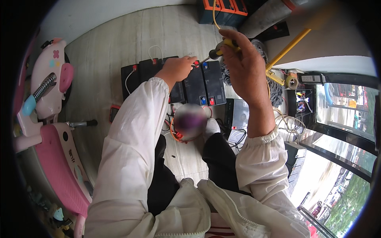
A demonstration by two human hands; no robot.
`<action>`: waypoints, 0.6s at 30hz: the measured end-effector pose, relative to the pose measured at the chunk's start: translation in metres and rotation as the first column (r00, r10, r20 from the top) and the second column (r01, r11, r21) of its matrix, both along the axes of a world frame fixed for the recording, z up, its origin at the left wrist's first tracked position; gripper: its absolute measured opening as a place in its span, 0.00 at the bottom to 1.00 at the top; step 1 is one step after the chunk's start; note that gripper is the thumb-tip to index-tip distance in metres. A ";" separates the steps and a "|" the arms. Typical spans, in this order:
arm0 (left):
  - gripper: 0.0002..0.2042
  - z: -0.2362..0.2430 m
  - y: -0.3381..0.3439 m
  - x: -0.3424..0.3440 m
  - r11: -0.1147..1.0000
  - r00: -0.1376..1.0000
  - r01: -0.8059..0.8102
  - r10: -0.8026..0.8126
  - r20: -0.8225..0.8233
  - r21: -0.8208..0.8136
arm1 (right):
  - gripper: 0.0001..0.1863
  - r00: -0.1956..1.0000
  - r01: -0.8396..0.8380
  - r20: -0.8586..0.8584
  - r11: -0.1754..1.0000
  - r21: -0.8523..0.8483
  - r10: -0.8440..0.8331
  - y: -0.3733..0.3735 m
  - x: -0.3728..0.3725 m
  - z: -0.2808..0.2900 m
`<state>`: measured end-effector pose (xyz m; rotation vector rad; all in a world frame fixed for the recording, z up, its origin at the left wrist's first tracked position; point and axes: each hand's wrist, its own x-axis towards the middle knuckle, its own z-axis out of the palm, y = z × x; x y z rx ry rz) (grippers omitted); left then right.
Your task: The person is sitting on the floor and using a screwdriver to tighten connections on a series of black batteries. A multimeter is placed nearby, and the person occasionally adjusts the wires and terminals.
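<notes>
Several black batteries (194, 89) stand in a row on the floor in front of me, with red and blue terminals on top. My left hand (177, 70) reaches over them, its fingers pinched together at a red terminal (196, 63); whatever they pinch is hidden. In my right hand (244, 65) is a screwdriver (217, 52) with a yellow and black handle, held tilted. Its shaft points down and left toward that same terminal, and I cannot tell whether the tip touches it. A blue terminal (206, 66) sits just to the right. White wires (127, 81) run from batteries at the left.
A pink ride-on scooter (59, 146) stands left. Orange-topped batteries (226, 8) are at the back. On the right are a yellow-handled mop (291, 47), a tape roll (292, 82), coiled cable (289, 123) and a glass door (345, 111). A blurred purple object (191, 120) lies near my feet.
</notes>
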<state>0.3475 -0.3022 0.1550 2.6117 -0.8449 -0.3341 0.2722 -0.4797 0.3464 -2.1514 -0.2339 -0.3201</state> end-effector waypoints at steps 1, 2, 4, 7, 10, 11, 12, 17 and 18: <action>0.17 0.004 -0.002 0.001 0.996 1.000 -0.001 0.001 0.002 0.085 | 0.17 1.000 0.012 -0.009 1.000 0.024 -0.012 0.002 0.000 0.002; 0.15 0.003 -0.002 0.002 0.995 0.999 -0.017 0.014 0.040 0.094 | 0.16 1.000 0.024 -0.018 0.999 0.049 -0.023 0.004 0.000 0.004; 0.13 0.003 0.000 0.004 0.993 0.992 -0.051 0.038 0.122 0.109 | 0.16 0.999 0.036 -0.021 0.997 0.067 -0.034 0.004 0.001 0.002; 0.11 -0.002 0.014 -0.012 0.999 0.928 -0.048 0.043 0.371 0.003 | 0.16 0.999 0.044 -0.017 0.996 0.076 -0.043 0.003 0.004 -0.003; 0.15 -0.015 0.028 -0.037 0.996 0.915 -0.040 0.071 0.398 -0.085 | 0.16 0.998 0.062 -0.041 0.990 0.127 -0.057 0.007 0.007 -0.008; 0.16 -0.014 0.029 -0.047 0.996 0.917 -0.039 0.070 0.392 -0.086 | 0.16 0.997 0.064 -0.039 0.989 0.134 -0.060 0.005 0.008 -0.009; 0.17 -0.013 0.029 -0.057 0.995 0.920 -0.038 0.069 0.385 -0.087 | 0.16 0.997 0.067 -0.038 0.988 0.140 -0.062 0.004 0.009 -0.010; 0.19 -0.019 0.039 -0.082 0.993 0.910 0.013 0.038 0.413 -0.119 | 0.17 0.998 0.051 -0.035 0.990 0.128 -0.047 0.007 0.016 -0.011; 0.17 -0.023 0.039 -0.084 0.991 0.907 0.017 0.040 0.420 -0.131 | 0.17 0.999 0.050 -0.027 0.992 0.117 -0.047 0.007 0.018 -0.012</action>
